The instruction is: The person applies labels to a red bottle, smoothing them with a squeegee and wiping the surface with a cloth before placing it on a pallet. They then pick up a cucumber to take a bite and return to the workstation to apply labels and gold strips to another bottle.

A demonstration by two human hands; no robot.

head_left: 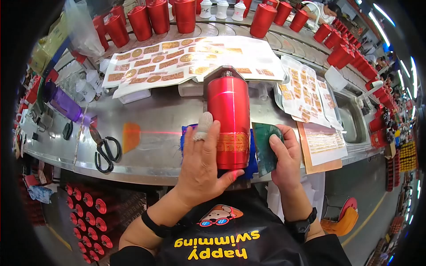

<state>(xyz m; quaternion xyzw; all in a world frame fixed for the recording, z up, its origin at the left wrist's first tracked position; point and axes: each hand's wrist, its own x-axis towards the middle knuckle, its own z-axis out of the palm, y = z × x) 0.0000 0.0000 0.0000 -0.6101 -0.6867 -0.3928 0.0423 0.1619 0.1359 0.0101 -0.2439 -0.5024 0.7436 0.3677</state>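
Observation:
A glossy red bottle (228, 106) lies in front of me, its neck pointing away and a gold patterned band (233, 142) around its lower part. My left hand (197, 162) steadies it, fingers along its left side and thumb at the base; one finger wears a whitish cover (204, 123). In my right hand (286, 159) is a flat green scraper (264, 148), pinched between thumb and fingers just right of the bottle. Blue cloth (253, 157) shows under the bottle. Thin red light lines cross the bottle and the tabletop.
Black-handled scissors (105, 150) and an orange flat piece (131, 137) lie left on the metal table (151, 164). Sheets of gold stickers (177, 62) spread behind the bottle, more (306, 91) at right. Red bottles (185, 17) line a conveyor; a person (321, 11) sits beyond.

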